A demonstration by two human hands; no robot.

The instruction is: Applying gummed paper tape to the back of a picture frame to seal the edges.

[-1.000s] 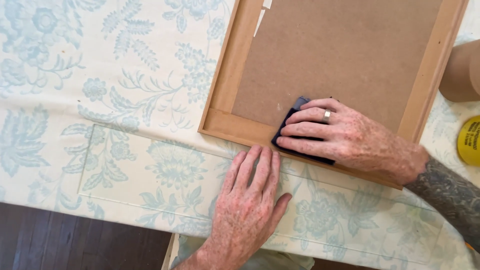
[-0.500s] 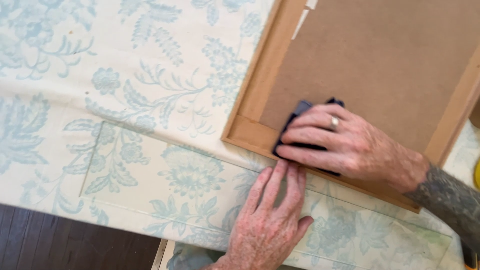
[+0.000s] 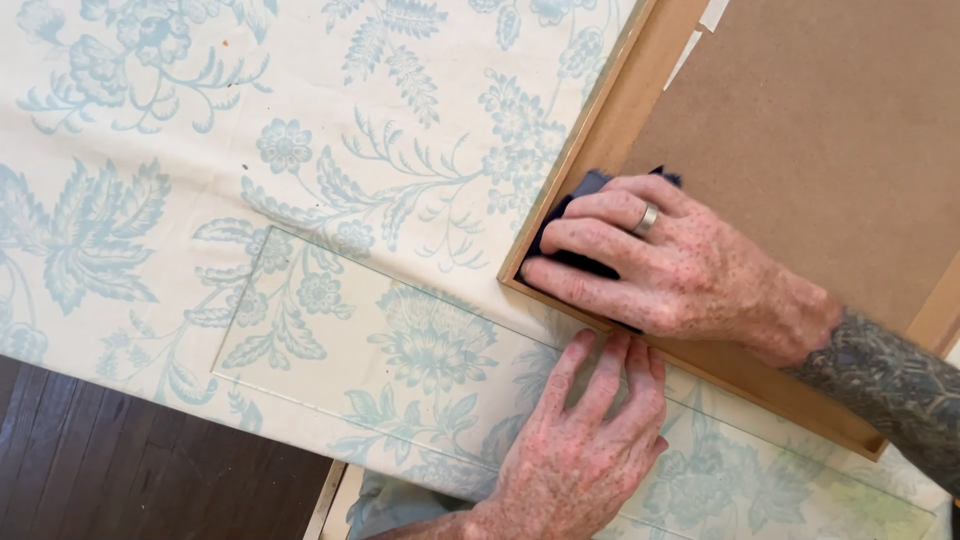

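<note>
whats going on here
A person is working on a wooden frame that lies back side up on a floral cloth. The right hand presses a dark pad onto the frame's corner. The left hand lies flat on the cloth beside the frame's edge, on a clear sheet spread there.

A home: floral tablecloth (image 3: 300, 200) on a table, dark wooden floor (image 3: 120, 470).

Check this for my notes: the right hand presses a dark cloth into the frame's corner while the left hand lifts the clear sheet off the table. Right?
Not quite. The head view shows the left hand lying flat on the clear sheet, not lifting it. The right hand does press the dark cloth into the wooden frame corner.
</note>
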